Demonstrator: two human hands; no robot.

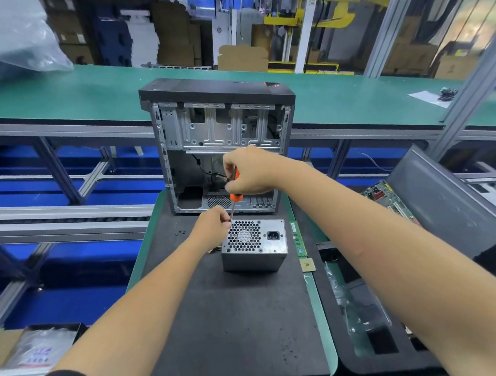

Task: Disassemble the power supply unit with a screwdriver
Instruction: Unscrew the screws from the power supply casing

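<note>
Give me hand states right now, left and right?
Left hand: closed, fingertips pinching the screwdriver shaft at the PSU corner.
Right hand: closed on the screwdriver's orange handle.

— Any writing you can make out?
— Hardly. The small tan square (307, 264) right of the power supply unit (254, 245) bears one dark mark, too small to read.
— And the bag (39, 349) at lower left?
— Blue and red print, blurred beyond reading.
</note>
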